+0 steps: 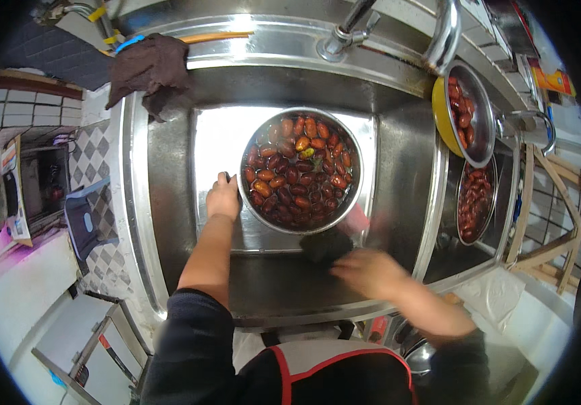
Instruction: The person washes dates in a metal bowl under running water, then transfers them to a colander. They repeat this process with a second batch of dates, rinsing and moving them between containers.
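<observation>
A round metal pot [359,195] stands in the sink basin. It holds many glossy red-brown oval fruits [295,182] in water, plus a yellow-green piece [306,153]. My left hand [222,197] is closed around the black handle at the pot's left side. My right hand [369,273], blurred by motion, is over the front part of the basin, below the pot and apart from it. Whether its fingers hold anything is unclear. Between it and the pot is a blurred dark patch [326,245] that I cannot identify.
A yellow-sided metal bowl [440,119] of similar fruits stands tilted at the upper right. Below it, another metal container [477,205] of red-brown fruits sits in the second basin. A faucet [335,45] rises at the back. A dark brown cloth [151,68] drapes over the back-left corner.
</observation>
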The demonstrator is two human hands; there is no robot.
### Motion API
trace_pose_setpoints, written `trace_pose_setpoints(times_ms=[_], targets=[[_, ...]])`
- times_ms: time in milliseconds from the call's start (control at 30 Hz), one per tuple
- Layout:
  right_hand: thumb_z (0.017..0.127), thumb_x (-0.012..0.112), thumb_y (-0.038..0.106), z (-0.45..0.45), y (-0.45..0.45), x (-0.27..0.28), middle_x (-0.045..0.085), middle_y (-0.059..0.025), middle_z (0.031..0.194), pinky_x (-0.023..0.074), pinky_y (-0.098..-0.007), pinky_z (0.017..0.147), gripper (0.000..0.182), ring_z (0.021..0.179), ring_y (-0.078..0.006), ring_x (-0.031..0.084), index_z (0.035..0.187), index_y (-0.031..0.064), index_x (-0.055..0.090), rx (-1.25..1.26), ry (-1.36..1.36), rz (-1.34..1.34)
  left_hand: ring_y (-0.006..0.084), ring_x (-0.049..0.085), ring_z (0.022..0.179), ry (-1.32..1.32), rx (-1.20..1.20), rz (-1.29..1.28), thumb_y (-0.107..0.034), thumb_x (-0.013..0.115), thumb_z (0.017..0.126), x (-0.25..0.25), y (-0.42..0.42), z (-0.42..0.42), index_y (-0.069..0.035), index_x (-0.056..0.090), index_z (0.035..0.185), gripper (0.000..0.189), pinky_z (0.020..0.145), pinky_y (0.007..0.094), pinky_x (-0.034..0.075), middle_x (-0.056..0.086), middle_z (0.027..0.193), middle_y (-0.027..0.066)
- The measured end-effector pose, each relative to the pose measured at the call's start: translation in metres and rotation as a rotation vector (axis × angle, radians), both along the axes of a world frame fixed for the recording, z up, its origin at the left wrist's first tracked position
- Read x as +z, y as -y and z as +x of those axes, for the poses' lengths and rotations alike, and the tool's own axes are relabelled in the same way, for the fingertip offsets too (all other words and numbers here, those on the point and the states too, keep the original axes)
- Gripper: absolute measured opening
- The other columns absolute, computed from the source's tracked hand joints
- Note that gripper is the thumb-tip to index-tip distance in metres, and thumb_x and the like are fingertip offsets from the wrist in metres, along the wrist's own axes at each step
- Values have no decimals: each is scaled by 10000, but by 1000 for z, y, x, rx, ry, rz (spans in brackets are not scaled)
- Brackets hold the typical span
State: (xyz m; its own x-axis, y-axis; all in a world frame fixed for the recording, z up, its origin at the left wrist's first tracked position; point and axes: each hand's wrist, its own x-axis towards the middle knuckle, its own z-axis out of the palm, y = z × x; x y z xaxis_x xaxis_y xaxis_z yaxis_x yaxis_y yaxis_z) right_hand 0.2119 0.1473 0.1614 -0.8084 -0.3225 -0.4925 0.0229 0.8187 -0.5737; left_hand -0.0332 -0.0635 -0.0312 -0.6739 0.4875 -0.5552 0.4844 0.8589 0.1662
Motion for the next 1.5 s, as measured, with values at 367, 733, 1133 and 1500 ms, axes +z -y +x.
trace_pose_setpoints(times_ms=[367, 733, 1133, 1500], targets=[[884, 411, 116, -10, 55, -175, 348, -199, 1411, 258, -490, 1080, 463, 1277, -366, 382, 1346, 122, 433, 140, 92, 437, 334, 646, 826, 3, 642, 595, -246, 608, 839, 33, 19, -29, -73, 445, 1229, 457, 735, 425, 485, 660, 910, 153], [873, 509, 253, -27, 59, -122, 646, -116, 745, 505, -435, 673, 177, 761, -320, 644, 900, 98, 590, 76, 19, -6, 336, 632, 797, -5, -236, 376, -238, 638, 816, 66, -10, 48, -132, 520, 1190, 406, 706, 422, 508, 634, 915, 145], [763, 693, 187, -88, -37, -135, 347, -193, 1393, 408, -437, 977, 550, 1192, -403, 438, 1269, 103, 497, -802, -409, 136, 435, 350, 1252, -161, 0, 555, -283, 741, 730, 51, -58, 70, -30, 363, 1338, 759, 1043, 443, 326, 321, 1369, 257], [769, 691, 170, -125, -37, -214, 537, -140, 1241, 402, -318, 981, 687, 1151, -240, 517, 1357, -4, 381, -1251, 240, -1078, 245, 493, 1156, 972, 936, 923, -91, 735, 742, 16, -101, 29, -158, 367, 1350, 714, 951, 406, 445, 526, 1234, 82]])
